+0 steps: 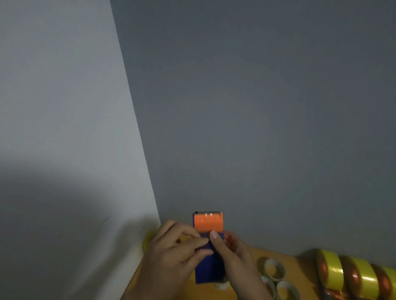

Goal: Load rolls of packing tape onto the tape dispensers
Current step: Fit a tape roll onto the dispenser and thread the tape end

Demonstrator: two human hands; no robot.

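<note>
Orange and blue plastic: that is the tape dispenser [207,245] you hold up in front of the grey wall [262,107], low in the head view at about 6 o'clock. Its orange front plate faces up toward 12 o'clock, with a dark metal edge along the top, probably the cutter.

Left hand [176,251]: fingers curled, pinching at the blue body just below the orange plate, from the 9 o'clock side. Right hand [231,253]: wrapped round the body from the 3 o'clock side, thumb laid on the front just under the orange plate. Whether a roll sits on this dispenser you cannot tell; your hands and the blue body hide the hub.

Head view, counter [305,268], wooden, at 4 to 5 o'clock:
- Three yellow rolls of packing tape [355,274] in a row, each apparently seated on a dispenser whose dark and orange parts show beneath. Judged loaded.
- Several pale empty cores [286,292] just beside your right wrist, lying flat, touching or nearly touching each other.
- A yellow patch at 8 o'clock, behind the left hand, too hidden to name.

Judgement: task well along. Three units look done; the one in hand appears to be at the threading or tape-feeding stage. No loose full roll shows on the counter.
</note>
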